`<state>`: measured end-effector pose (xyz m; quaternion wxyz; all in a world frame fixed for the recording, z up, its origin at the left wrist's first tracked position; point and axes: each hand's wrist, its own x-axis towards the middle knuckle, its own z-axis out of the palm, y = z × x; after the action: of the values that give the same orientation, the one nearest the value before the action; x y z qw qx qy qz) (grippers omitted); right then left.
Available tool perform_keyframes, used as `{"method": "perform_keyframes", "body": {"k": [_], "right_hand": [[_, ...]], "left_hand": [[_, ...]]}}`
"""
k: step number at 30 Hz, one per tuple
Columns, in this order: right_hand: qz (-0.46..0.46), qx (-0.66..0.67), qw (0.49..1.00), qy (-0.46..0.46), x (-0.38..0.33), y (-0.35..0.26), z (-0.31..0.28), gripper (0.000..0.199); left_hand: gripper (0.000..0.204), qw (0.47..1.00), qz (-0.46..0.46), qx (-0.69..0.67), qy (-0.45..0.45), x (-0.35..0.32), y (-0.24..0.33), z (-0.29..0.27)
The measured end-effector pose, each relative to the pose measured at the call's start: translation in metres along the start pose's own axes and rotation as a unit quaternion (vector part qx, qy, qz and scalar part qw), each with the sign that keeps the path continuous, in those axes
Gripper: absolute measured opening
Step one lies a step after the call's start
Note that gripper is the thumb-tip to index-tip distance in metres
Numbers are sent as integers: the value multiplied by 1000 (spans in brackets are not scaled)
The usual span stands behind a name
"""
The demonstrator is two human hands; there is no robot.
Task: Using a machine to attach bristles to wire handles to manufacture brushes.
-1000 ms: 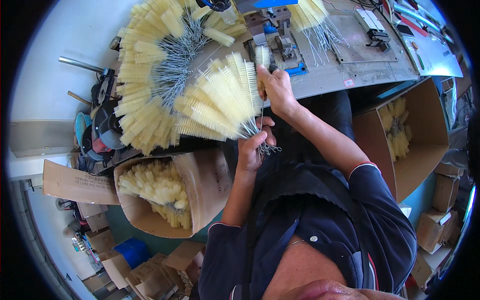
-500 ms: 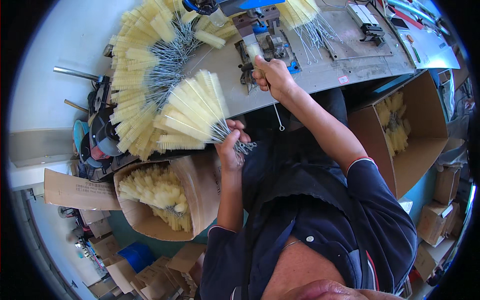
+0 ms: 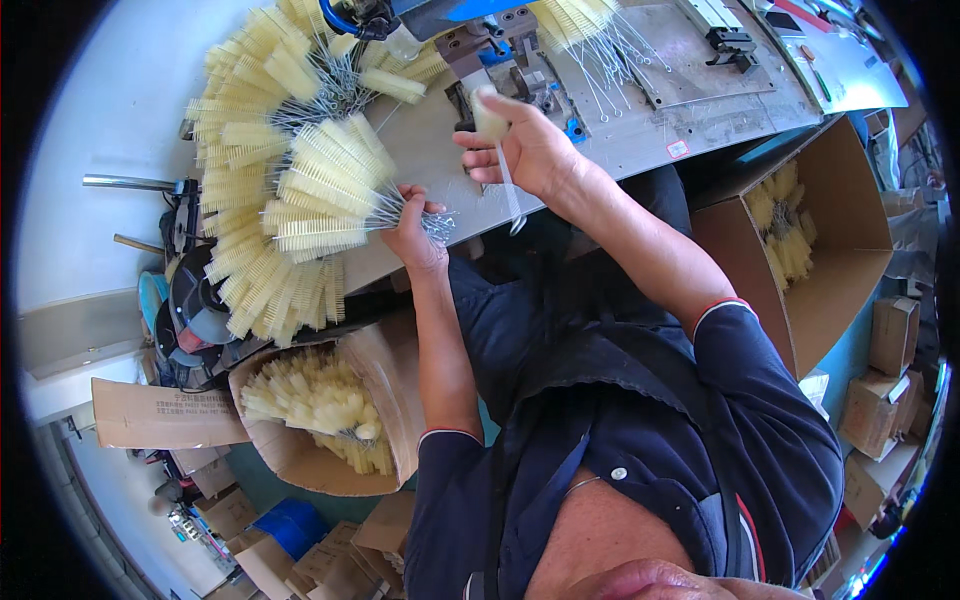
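Observation:
My left hand [image 3: 418,232] is closed round the wire handles of a fanned bundle of bottle brushes [image 3: 335,180]. Their pale yellow bristles point up and left, and the looped wire ends stick out past my fingers. In front of the bench machine [image 3: 500,50], my right hand [image 3: 535,150] has a single bottle brush [image 3: 490,112] between thumb and fingers, by its bristle head. The grip looks loose, with the lower fingers spread. That brush's wire handle hangs down toward the bench edge, blurred by motion.
A large pile of brushes [image 3: 240,150] covers the left of the bench [image 3: 640,140]; more brushes [image 3: 575,25] lie right of the machine. Open cardboard boxes holding brushes stand below, one at left [image 3: 290,470] and one at right [image 3: 840,260]. A dark grinder-like machine [image 3: 195,310] sits at far left.
My left hand with its bundle has moved up and left, over the bench edge. My right hand has shifted left, its fingers have loosened, and the brush handle has swung left.

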<state>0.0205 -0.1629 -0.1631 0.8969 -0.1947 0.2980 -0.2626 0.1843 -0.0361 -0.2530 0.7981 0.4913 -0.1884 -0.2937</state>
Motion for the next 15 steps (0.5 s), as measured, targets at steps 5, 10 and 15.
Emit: {"method": "perform_keyframes", "body": {"k": [5,10,15], "right_hand": [[10,-62,997,34,22,22,-9,30],[-39,-170,982,68,-9,40,-8,38],[-125,-199,967,98,-24,15,-54,46]], "left_hand": [[21,999,-18,-38,-15,-1,-1,-1],[22,998,-31,-43,-15,2,-1,-7],[23,998,-37,-44,-25,-4,5,-5]]}}
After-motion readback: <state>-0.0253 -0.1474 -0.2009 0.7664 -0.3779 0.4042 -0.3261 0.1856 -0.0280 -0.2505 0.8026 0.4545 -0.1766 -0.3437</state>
